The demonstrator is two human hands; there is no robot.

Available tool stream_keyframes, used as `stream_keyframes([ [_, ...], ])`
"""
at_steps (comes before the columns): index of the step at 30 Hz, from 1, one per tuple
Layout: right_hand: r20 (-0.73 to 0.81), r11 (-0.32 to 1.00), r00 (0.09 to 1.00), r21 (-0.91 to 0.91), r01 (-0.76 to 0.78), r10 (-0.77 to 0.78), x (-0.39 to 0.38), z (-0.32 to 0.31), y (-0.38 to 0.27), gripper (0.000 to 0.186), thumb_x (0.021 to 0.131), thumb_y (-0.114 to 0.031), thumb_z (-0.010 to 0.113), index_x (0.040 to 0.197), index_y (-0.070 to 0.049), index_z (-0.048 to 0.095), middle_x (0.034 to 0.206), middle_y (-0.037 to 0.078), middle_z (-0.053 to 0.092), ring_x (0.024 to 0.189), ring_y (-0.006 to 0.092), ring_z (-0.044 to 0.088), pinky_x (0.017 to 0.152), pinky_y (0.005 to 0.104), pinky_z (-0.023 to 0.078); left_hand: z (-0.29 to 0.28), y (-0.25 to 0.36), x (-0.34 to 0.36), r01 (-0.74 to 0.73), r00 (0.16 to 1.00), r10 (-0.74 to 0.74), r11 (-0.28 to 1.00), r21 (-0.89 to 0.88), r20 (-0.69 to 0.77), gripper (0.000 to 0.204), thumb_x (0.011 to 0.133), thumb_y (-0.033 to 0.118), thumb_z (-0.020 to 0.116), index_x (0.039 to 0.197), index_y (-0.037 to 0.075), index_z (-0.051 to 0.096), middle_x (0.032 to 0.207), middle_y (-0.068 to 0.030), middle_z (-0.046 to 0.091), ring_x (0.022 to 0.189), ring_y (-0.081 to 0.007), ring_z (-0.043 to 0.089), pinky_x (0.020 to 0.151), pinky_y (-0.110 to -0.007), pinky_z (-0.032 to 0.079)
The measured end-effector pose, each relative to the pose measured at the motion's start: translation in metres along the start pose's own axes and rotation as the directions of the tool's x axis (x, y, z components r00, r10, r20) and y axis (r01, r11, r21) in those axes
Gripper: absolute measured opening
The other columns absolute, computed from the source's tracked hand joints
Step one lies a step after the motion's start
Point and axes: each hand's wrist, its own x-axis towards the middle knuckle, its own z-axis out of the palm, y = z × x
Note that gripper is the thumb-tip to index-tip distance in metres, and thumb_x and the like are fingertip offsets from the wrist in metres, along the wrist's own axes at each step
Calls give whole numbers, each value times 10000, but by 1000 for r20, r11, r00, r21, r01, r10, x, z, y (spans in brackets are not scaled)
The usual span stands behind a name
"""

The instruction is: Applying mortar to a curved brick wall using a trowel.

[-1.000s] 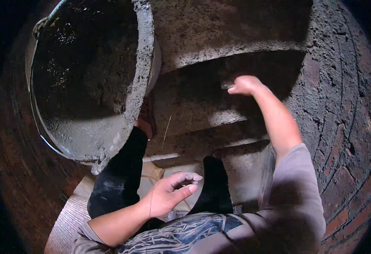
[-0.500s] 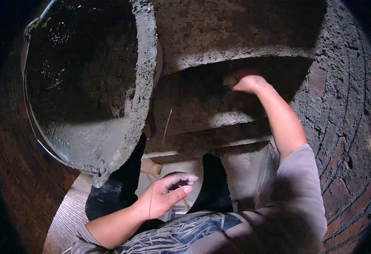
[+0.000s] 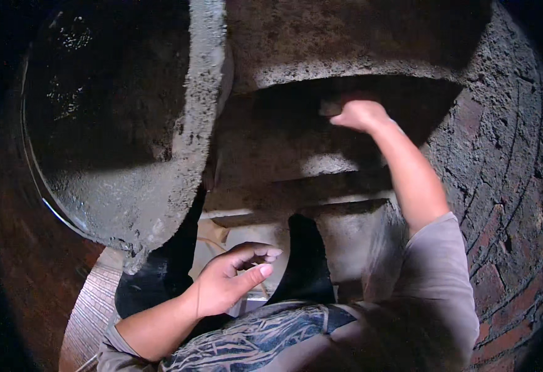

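My left hand (image 3: 234, 279) hangs over the lap between my legs, its fingers loosely curled and apart from the thumb, with nothing visible in it. My right hand (image 3: 361, 116) reaches forward into the shadow under a curved ledge (image 3: 346, 68), closed on a small dull object (image 3: 329, 107) that is too dark to make out. A large bucket (image 3: 116, 198), crusted with wet grey mortar, stands to the left beside my left leg.
A rough mortared brick wall (image 3: 507, 186) curves round on the right. A dark rusty-brown curved surface (image 3: 23, 223) is at the left. Below are shadowed steps (image 3: 265, 192), a pale ridged board (image 3: 88, 310) and my two dark-trousered legs (image 3: 302, 260).
The bucket and my left hand appear further left as the view shifts. My right hand has risen slightly and stays in the shadow under the ledge, still closed.
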Motion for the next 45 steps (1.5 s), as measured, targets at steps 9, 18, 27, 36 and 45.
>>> stream_keyframes([
  [9,21,932,995,347,-101,99,-1,35,-1,594,699,-560,552,873,-7,679,837,157,666,749,343,614,694,359,484,4,2,4,-13,1000,13,1000,15,24,297,891,101,557,1154,-37,543,1072,-114,594,969,-172,551,884,-272,413],
  [18,-175,971,972,206,-122,159,-8,33,43,545,707,-536,550,839,-23,677,794,165,658,714,339,609,662,354,480,3,-4,2,-47,999,47,999,4,19,312,888,144,566,1155,-18,550,1058,-90,598,872,-129,544,803,-239,440],
  [27,-386,995,922,103,15,26,20,13,65,476,756,-527,529,1002,-142,660,971,99,662,835,322,620,721,388,480,4,-1,0,-38,999,38,999,-10,21,300,884,101,559,1153,-30,540,1078,-113,575,960,-172,532,871,-283,410],
  [36,-454,994,890,109,6,44,18,31,60,432,779,-482,528,1065,-180,641,997,102,655,825,324,623,678,414,485,18,-11,4,-105,993,101,993,54,58,296,885,108,561,1153,-18,541,1076,-108,578,958,-170,537,867,-275,417],
  [45,-668,1000,744,-17,-3,-9,20,60,62,293,738,-410,588,907,-178,640,801,76,656,664,304,604,579,381,468,26,-28,1,-122,992,119,990,72,45,297,888,147,568,1144,-3,553,1050,-90,591,909,-141,546,822,-251,437],
])
